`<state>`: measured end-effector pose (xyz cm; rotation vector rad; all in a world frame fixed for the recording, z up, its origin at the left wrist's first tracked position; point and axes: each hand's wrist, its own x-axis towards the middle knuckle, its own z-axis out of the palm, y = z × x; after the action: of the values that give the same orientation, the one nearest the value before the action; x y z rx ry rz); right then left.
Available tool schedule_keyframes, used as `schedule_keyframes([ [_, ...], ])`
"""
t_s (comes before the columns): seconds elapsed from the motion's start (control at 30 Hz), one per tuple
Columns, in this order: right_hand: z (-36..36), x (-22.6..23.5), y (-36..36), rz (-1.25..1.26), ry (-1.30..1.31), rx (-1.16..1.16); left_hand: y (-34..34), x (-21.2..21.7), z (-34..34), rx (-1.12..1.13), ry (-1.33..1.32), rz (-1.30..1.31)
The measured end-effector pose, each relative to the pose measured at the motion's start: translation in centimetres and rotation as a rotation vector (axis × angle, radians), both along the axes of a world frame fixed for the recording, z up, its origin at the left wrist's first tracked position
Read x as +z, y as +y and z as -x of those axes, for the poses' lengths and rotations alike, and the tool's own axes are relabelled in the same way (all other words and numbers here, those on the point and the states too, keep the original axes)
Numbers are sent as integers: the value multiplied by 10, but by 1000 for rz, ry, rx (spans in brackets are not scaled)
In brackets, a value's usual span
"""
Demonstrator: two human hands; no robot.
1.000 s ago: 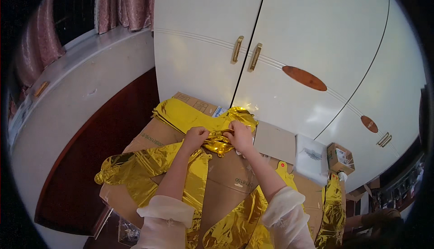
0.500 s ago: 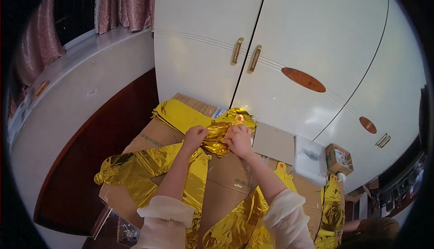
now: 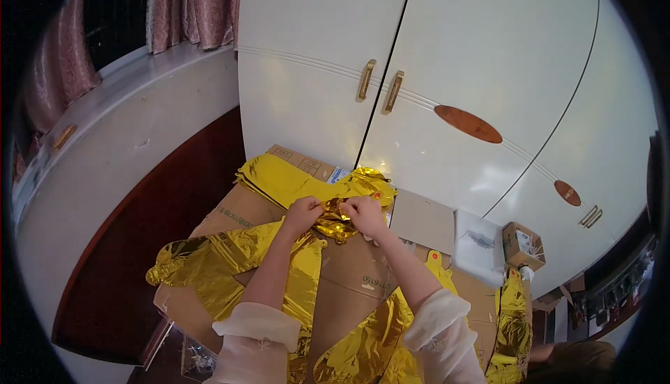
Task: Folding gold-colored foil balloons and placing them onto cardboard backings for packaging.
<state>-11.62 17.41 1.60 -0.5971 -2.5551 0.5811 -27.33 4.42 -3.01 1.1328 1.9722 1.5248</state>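
Note:
My left hand (image 3: 304, 215) and my right hand (image 3: 364, 215) are close together at the back of the cardboard. Both are closed on a crumpled gold foil balloon (image 3: 335, 228), its shiny folds bunched between the fingers. Thumbs and fingertips pinch the foil from either side. Just beyond my hands lies a flat yellow-gold balloon stack (image 3: 279, 178). Left of my forearms, another flat gold balloon (image 3: 199, 262) spreads out, and one more gold balloon (image 3: 370, 339) rests by my right forearm, partly hidden by the sleeve.
Flattened cardboard (image 3: 342, 293) covers the work surface. On the right are a white plastic package (image 3: 478, 241), a small open carton (image 3: 523, 244) and a shiny gold balloon (image 3: 511, 328). A white cabinet (image 3: 314, 105) rises behind, with a dark red board (image 3: 146, 237) on the left.
My right hand has shifted slightly left, closer to my left hand. The foil between them is gathered narrower, and a red mark behind my right hand has moved a little right.

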Motion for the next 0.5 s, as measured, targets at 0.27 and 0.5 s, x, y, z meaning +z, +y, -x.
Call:
schedule_keyframes([
  [0.27,0,-12,10,63,63,53,3,2,-2,-97,-113,-18],
  [0.5,2,0,-3,103,4,-49,6,-6,1,-122,-46,-59],
])
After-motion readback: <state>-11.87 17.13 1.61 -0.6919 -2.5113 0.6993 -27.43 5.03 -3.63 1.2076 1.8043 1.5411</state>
